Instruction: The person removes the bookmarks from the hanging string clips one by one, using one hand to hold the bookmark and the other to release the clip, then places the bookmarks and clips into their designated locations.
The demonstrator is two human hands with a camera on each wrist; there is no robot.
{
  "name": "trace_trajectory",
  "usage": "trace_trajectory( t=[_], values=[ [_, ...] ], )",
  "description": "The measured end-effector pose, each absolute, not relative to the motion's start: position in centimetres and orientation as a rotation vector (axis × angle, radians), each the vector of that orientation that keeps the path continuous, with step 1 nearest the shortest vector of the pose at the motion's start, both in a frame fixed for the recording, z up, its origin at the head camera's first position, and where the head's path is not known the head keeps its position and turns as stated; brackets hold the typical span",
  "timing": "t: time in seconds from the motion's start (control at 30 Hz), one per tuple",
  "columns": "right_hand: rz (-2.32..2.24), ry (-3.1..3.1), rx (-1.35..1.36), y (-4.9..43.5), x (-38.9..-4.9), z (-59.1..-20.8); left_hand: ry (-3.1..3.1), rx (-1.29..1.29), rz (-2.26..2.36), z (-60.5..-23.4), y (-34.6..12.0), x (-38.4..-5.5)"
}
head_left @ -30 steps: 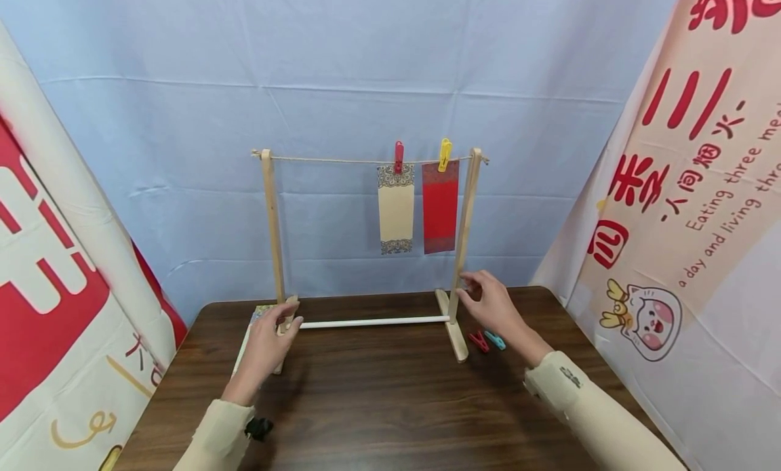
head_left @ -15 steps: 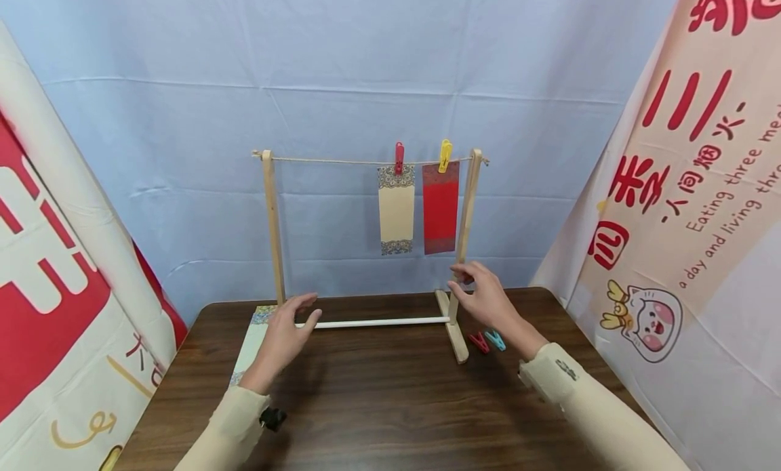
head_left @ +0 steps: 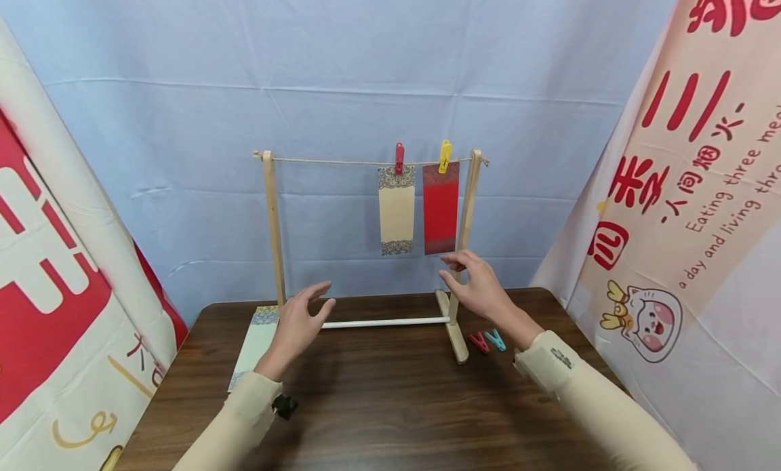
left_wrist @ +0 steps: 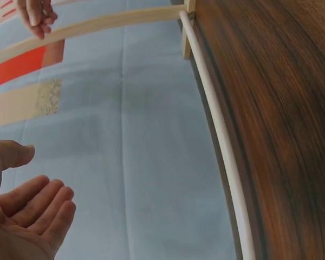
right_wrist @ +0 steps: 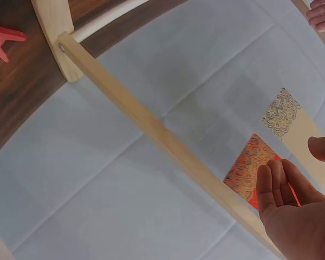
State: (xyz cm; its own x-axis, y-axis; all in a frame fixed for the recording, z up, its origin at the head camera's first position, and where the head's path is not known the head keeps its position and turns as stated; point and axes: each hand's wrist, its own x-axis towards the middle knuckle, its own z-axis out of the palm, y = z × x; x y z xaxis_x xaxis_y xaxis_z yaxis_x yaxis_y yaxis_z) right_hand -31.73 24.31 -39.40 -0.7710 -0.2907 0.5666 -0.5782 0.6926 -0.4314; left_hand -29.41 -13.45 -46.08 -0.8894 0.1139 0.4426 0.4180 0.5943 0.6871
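A wooden rack (head_left: 274, 227) with a string between its posts stands on the table. From the string hang a cream paper strip (head_left: 396, 210) under a red clothespin (head_left: 399, 158) and a red paper strip (head_left: 441, 210) under a yellow clothespin (head_left: 445, 156). My left hand (head_left: 296, 325) is raised beside the left post, thumb and fingers spread apart, holding nothing; its bare palm (left_wrist: 21, 227) shows in the left wrist view. My right hand (head_left: 478, 284) hovers by the right post, below the red strip, with bent, relaxed fingers (right_wrist: 279, 181) and nothing in them.
A pale strip with patterned ends (head_left: 251, 352) lies on the table at the left, partly behind my left arm. Red (head_left: 478, 342) and blue (head_left: 495, 339) clothespins lie right of the rack's foot (head_left: 456, 342). A white rod (head_left: 384, 322) joins the posts low down.
My left hand has moved right and up from the left post, uncovering more of the pale strip. My right hand has shifted slightly left and up. The hanging strips stay in place.
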Motion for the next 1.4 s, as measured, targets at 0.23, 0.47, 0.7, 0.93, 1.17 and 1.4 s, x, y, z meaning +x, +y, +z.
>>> trace_trajectory(
  t=[0.23, 0.47, 0.7, 0.93, 1.17, 1.4],
  values=[
    [0.831, -2.415, 0.707, 23.7, -31.9, -38.3, -2.455, -0.457, -1.172, -45.6, -12.4, -29.9],
    [0.848, -2.387, 0.756, 23.4, -32.4, -37.2, -2.458, -0.485, -1.193, -44.9, -12.1, -30.6],
    [0.84, -2.346, 0.804, 23.3, -32.8, -36.4, -2.468, -0.508, -1.245, -44.4, -12.0, -31.7],
    [0.845, -2.309, 0.865, 22.8, -33.2, -35.2, -2.466, -0.518, -1.259, -43.8, -11.6, -32.4],
    [0.799, -2.3, 0.901, 22.5, -33.8, -34.1, -2.423, -0.562, -1.28, -43.3, -11.1, -33.4],
    [0.757, -2.3, 0.917, 21.7, -33.8, -33.2, -2.419, -0.586, -1.277, -43.0, -10.5, -34.1]
  ],
)
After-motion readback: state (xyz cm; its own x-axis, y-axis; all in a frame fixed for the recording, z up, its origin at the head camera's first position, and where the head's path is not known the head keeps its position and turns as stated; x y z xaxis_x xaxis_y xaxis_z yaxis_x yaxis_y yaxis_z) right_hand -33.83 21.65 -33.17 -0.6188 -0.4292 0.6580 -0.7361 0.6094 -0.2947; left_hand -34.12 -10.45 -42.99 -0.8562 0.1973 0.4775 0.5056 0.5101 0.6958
